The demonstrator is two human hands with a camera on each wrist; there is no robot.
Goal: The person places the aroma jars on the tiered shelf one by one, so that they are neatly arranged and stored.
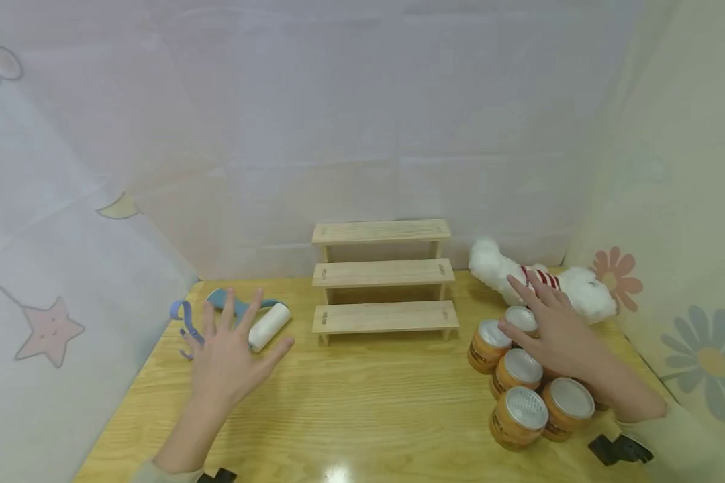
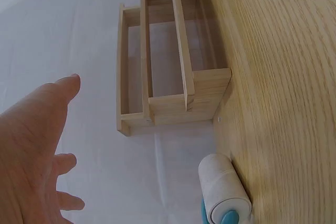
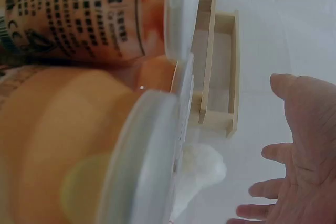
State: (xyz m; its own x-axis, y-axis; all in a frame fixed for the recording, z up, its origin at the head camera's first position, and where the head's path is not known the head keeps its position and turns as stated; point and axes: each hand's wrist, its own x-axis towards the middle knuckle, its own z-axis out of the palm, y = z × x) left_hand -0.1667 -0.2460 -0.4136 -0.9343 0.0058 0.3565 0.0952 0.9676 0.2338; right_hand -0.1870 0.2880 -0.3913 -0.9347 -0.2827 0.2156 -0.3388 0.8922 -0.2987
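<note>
Pale fabric (image 1: 362, 121) hangs behind and along both sides of a wood-grain tabletop (image 1: 350, 396); printed stars, a moon and flowers mark its side panels; a three-tier wooden rack (image 1: 384, 273) stands upright at the rear of the tabletop and serves as the reference for all positions below.

Left hand (image 1: 226, 362): located to the left of the rack and nearer the wearer; fingers spread, palm down, released and holding nothing; a white roller (image 1: 270, 327) lies between this hand and the rack, well within the left side; a blue tool (image 1: 217, 298) lies left of the rack, partly hidden by the fingers; a curled purple strip (image 1: 188, 316) sits farther left of the rack, just beside the hand; the left wrist view shows the hand apart from the roller.

Right hand (image 1: 558, 332): located to the right of the rack, above a cluster of orange jars (image 1: 519, 419); fingers extended, released and holding nothing; the right wrist view shows it clear of the jar lids; the jars stand upright, right of the rack and extending toward the wearer; a white plush toy (image 1: 586, 295) with red stripes lies right of the rack, behind the jars.
</note>
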